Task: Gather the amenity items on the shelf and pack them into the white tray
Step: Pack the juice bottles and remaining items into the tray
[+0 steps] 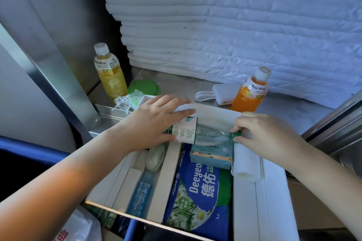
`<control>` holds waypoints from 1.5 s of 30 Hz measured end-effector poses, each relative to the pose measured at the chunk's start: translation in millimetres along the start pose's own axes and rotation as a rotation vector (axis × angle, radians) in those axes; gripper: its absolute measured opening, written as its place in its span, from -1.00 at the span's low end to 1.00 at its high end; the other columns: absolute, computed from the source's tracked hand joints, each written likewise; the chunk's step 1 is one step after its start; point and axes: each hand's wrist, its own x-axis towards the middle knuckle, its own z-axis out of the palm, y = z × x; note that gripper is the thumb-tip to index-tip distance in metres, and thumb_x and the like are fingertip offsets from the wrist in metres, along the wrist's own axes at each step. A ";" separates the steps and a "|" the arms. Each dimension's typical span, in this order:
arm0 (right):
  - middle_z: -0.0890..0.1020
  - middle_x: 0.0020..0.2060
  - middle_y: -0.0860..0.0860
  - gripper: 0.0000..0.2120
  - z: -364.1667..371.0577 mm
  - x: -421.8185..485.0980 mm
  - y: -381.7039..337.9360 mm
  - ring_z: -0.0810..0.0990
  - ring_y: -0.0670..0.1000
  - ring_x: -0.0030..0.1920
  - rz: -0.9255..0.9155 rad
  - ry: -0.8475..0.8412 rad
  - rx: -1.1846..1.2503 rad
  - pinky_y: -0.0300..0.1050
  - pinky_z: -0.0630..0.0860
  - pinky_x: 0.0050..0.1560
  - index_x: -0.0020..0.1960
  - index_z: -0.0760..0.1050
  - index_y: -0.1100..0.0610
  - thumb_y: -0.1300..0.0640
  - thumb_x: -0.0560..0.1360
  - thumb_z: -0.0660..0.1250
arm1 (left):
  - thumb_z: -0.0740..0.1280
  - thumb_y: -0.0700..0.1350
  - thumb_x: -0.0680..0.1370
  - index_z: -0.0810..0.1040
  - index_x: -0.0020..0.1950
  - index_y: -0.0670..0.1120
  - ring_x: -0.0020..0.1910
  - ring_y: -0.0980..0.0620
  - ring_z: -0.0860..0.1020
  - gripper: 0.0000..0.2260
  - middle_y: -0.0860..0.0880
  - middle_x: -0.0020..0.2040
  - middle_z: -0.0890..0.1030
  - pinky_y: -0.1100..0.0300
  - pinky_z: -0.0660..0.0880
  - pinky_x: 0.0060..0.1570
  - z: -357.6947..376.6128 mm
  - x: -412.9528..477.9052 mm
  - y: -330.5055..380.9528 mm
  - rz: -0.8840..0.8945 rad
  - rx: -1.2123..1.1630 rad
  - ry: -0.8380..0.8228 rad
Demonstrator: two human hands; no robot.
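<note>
Currently water bottle (195,133) centre frame over white tray (274,191): my left hand (156,119) wraps the labelled body, right hand (262,133) pinches green cap (237,134); thin, slick plastic, I'd hold the label

A stainless steel shelf (176,86) runs beyond the left hand (156,121), its grey metal back panel (64,15) and slanting upright post (58,76) to that hand's left. Right of the right hand (268,133), a steel frame (337,121). Cool bluish light falls throughout
</note>
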 end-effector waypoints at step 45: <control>0.38 0.33 0.15 -0.29 -32.6 5.0 -23.0 0.41 0.06 0.34 -0.201 0.479 0.535 0.14 0.39 0.32 0.41 0.11 0.15 0.16 0.40 0.45 | 0.34 -0.07 0.50 0.21 0.48 0.11 0.40 0.23 -0.03 -0.42 0.39 0.40 -0.02 0.17 0.22 0.35 2.5 5.2 -25.0 -0.036 -0.334 -0.264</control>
